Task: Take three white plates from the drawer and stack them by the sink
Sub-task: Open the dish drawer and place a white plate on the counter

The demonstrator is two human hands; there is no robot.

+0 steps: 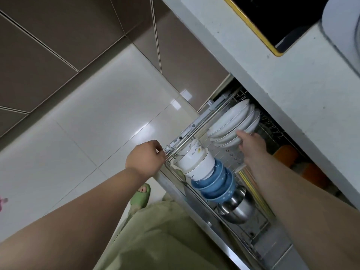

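Several white plates (231, 119) stand on edge in a row in the wire rack of the open drawer (196, 129), under the countertop. My right hand (251, 143) reaches into the drawer, its fingers on the lower edge of the nearest plates. How firmly it grips them I cannot tell. My left hand (145, 159) is closed on the front rail of the drawer, at its left corner.
White bowls (196, 160), blue bowls (216, 184) and steel bowls (237, 209) lie stacked in the drawer's near side. A pale countertop (272, 71) overhangs the drawer, with a black cooktop (272, 20) on it. Glossy floor tiles lie to the left; my green slipper (141, 195) is below.
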